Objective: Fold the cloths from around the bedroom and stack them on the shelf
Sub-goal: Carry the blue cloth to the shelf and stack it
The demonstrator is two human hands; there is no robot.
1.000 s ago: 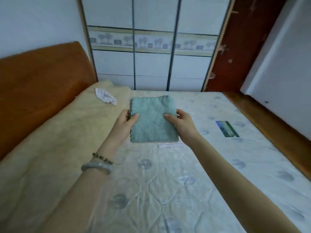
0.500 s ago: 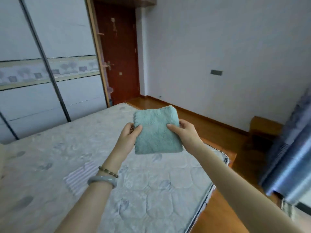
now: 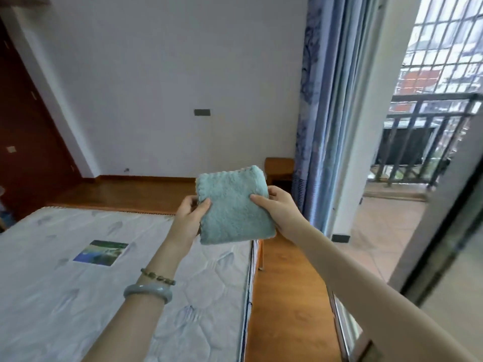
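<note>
A folded pale teal fluffy cloth [image 3: 232, 207] is held in the air in front of me, above the far right corner of the bed. My left hand [image 3: 189, 218] pinches its left edge, thumb on top. Its right edge is pinched by my right hand [image 3: 278, 205], thumb on the top face. The cloth is a neat thick square, tilted slightly. No shelf is in view.
The bare quilted mattress [image 3: 104, 283] with a small picture label [image 3: 100, 252] lies at lower left. Wooden floor [image 3: 287, 296] runs along its right side. A low wooden cabinet [image 3: 278, 169] stands by the blue curtain [image 3: 316, 126]. An open balcony doorway [image 3: 407, 205] is on the right.
My view has swung to the right, from the wardrobe and headboard past the red door to the curtain and balcony. Both hands keep the same hold on the folded cloth.
</note>
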